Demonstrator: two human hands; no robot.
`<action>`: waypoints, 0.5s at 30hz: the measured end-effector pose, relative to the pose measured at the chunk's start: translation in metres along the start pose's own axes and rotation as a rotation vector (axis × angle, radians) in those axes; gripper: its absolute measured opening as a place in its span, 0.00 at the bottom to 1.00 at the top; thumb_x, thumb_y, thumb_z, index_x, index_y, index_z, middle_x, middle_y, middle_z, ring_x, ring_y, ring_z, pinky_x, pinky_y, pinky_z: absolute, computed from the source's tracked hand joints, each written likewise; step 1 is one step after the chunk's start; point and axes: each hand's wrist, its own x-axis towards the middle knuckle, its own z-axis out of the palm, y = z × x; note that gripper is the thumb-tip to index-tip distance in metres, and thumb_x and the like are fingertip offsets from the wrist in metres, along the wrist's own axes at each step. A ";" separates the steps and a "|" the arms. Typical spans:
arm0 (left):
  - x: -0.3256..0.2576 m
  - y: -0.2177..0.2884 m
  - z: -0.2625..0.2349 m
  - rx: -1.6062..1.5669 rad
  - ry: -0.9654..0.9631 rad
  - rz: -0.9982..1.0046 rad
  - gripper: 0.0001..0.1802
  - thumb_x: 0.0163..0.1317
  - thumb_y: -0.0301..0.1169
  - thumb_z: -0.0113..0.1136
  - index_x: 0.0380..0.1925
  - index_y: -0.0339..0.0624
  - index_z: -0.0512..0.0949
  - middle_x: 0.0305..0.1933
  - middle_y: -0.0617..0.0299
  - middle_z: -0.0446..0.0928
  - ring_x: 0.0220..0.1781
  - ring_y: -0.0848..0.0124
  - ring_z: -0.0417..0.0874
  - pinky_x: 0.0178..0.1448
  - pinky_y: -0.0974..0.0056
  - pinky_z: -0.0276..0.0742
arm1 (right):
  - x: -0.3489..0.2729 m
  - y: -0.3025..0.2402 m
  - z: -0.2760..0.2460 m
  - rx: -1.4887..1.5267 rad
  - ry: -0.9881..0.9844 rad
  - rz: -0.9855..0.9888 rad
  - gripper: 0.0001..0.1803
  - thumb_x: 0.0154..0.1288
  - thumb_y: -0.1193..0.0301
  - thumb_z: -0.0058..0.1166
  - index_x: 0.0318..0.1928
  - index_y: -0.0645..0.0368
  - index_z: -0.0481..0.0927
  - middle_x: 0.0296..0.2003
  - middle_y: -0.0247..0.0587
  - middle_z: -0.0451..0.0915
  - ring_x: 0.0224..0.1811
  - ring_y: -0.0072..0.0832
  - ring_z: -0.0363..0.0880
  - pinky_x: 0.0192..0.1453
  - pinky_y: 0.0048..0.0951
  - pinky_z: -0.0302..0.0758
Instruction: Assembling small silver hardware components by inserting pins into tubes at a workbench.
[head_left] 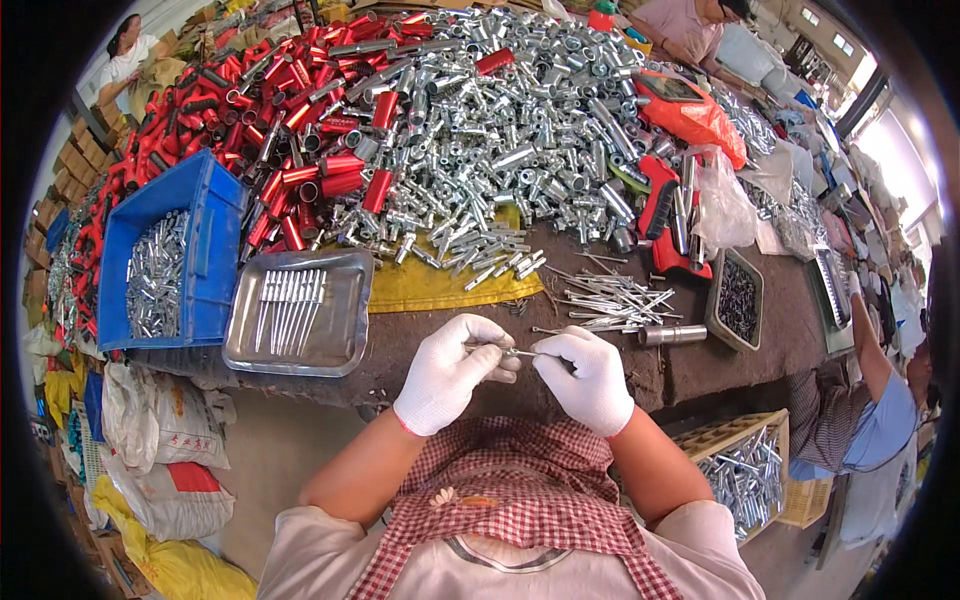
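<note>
My left hand (450,375), in a white knit glove, pinches a small silvery metal fitting (509,351) between thumb and fingers. My right hand (588,380), gloved alike, holds a thin metal rod (526,353) whose end meets that fitting; fingers partly hide the joint. Just beyond the right hand lies a loose pile of long thin rods (615,300) beside a short metal tube (672,335). Left of my hands, a steel tray (345,300) holds several thin rods with thicker metal ends (290,300), laid side by side.
A blue bin (215,235) of small metal fittings stands at left. Heaped beyond are silvery sockets (500,130) and red tubes (340,180). At right are a red-black power tool (660,210) and a tray of dark screws (738,300). A crate (790,430) sits below; other people work around.
</note>
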 end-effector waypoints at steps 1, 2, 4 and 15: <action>-0.001 0.000 0.000 -0.004 -0.001 -0.008 0.08 0.74 0.23 0.52 0.49 0.33 0.73 0.47 0.54 0.78 0.48 0.67 0.84 0.52 0.58 0.87 | 0.000 -0.001 -0.001 -0.001 -0.002 0.008 0.04 0.59 0.75 0.64 0.35 0.57 0.87 0.27 0.41 0.80 0.27 0.38 0.81 0.33 0.34 0.76; 0.000 0.000 -0.001 0.083 -0.035 0.028 0.08 0.75 0.26 0.52 0.49 0.34 0.73 0.46 0.54 0.78 0.48 0.69 0.83 0.51 0.60 0.86 | 0.000 -0.001 -0.003 -0.038 0.008 -0.019 0.04 0.58 0.76 0.64 0.35 0.57 0.87 0.27 0.42 0.80 0.27 0.39 0.81 0.33 0.34 0.77; -0.002 0.001 -0.003 0.165 -0.062 0.063 0.09 0.76 0.30 0.53 0.48 0.34 0.73 0.44 0.55 0.79 0.48 0.71 0.83 0.49 0.62 0.85 | 0.001 -0.001 -0.005 -0.069 0.027 -0.088 0.05 0.56 0.77 0.65 0.34 0.56 0.86 0.27 0.41 0.80 0.27 0.40 0.81 0.32 0.34 0.77; 0.003 -0.011 -0.009 0.919 -0.150 0.393 0.09 0.68 0.26 0.58 0.46 0.37 0.73 0.40 0.49 0.77 0.43 0.50 0.81 0.49 0.52 0.77 | 0.005 0.008 -0.013 -0.220 -0.054 -0.254 0.05 0.53 0.76 0.66 0.32 0.54 0.85 0.26 0.39 0.78 0.27 0.41 0.81 0.30 0.37 0.77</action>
